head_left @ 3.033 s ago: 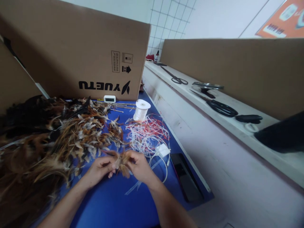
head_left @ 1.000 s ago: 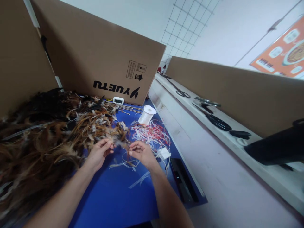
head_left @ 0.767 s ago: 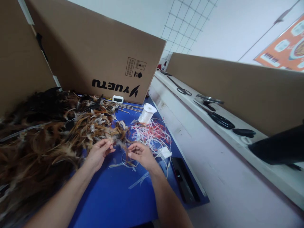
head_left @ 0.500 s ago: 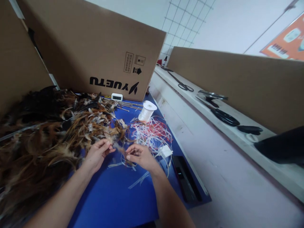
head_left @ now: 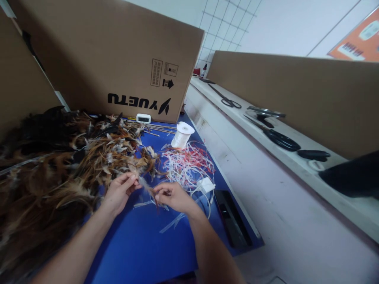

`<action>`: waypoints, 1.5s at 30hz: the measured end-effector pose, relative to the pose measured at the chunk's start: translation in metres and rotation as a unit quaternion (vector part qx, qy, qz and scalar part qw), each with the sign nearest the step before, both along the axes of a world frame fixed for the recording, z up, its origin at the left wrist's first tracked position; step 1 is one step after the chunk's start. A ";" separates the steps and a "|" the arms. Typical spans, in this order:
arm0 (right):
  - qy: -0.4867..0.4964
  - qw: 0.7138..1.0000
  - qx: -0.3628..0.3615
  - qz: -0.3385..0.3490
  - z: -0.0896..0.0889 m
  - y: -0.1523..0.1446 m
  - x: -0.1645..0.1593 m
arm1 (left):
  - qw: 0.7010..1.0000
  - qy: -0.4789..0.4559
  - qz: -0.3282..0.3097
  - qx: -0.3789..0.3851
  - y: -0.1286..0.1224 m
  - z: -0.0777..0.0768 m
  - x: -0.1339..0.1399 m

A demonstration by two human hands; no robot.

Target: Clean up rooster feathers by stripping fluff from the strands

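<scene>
Between my two hands stretches a brown and grey feather [head_left: 145,185]. My left hand [head_left: 122,189] pinches its pale, fluffy end between thumb and fingertips. The darker end is in the fingers of my right hand [head_left: 173,196], with the thumb pressed toward the forefinger. Just beyond and left of my left hand spreads a big pile of brown, black and white feathers [head_left: 100,154]. A tangle of red and white ribbon strips [head_left: 189,161] lies past my right hand, and a white spool [head_left: 182,136] stands behind it.
A white charger [head_left: 205,185] with its cable and a dark phone-like slab [head_left: 232,219] lie on the blue table [head_left: 142,244]. Cardboard walls [head_left: 133,55] stand behind. Thin sticks and a small white display [head_left: 143,118] lie along them. Scissors [head_left: 231,103] rest on the right ledge.
My right hand has moved slightly left and its fingers have closed in on the feather's dark end. The left hand keeps its pinch. The view has shifted a little.
</scene>
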State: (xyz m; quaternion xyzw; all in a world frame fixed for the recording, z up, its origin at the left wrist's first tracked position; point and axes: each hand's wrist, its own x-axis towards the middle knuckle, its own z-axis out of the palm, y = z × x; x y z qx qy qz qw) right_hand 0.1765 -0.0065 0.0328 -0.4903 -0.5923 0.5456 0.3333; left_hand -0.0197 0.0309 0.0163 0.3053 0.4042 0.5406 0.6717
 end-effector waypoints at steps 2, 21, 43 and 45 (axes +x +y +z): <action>-0.001 1.000 -0.005 -0.002 -0.001 0.000 -0.001 | 1.000 0.006 -0.004 0.003 0.000 0.000 0.000; -0.023 0.991 0.126 -0.043 0.005 0.003 0.002 | 0.998 0.056 -0.006 0.009 -0.003 0.000 0.002; 0.138 0.966 0.120 -0.182 0.005 0.006 0.002 | 0.990 0.125 -0.057 0.027 -0.004 -0.003 0.001; 0.131 0.965 0.132 -0.186 0.005 0.006 0.002 | 0.988 0.142 -0.043 0.034 -0.004 -0.002 0.001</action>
